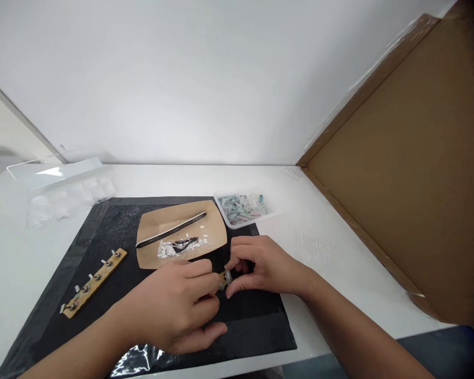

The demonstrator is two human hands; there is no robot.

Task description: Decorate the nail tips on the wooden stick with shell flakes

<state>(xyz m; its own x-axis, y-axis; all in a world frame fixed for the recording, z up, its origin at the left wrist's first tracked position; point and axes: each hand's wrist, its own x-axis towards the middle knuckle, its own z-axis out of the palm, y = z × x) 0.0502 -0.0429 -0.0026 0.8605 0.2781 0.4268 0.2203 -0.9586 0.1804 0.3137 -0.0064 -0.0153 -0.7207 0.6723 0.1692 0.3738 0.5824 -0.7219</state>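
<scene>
Fingers bent and close together, my left hand (185, 302) reaches over the black mat with its thumb held apart. At its fingertips a small yellowish piece (222, 280) shows; the rest of it is hidden beneath the hand. From the other side, my right hand (258, 266) pinches a small clear piece (228, 276) between thumb and fingers, right against the yellowish one. Just beyond both hands lies a tan card tray (150, 227), bearing a dark strip with a pale edge (174, 230) and many small white bits (168, 249).
On the black mat (248, 337), a yellowish bar (97, 279) with several metal posts and white tabs lies at left. A white tub (234, 225) of small greenish and clear pieces stands behind. Clear plastic packaging (71, 197) sits back left; a cardboard panel (403, 173) rises at right.
</scene>
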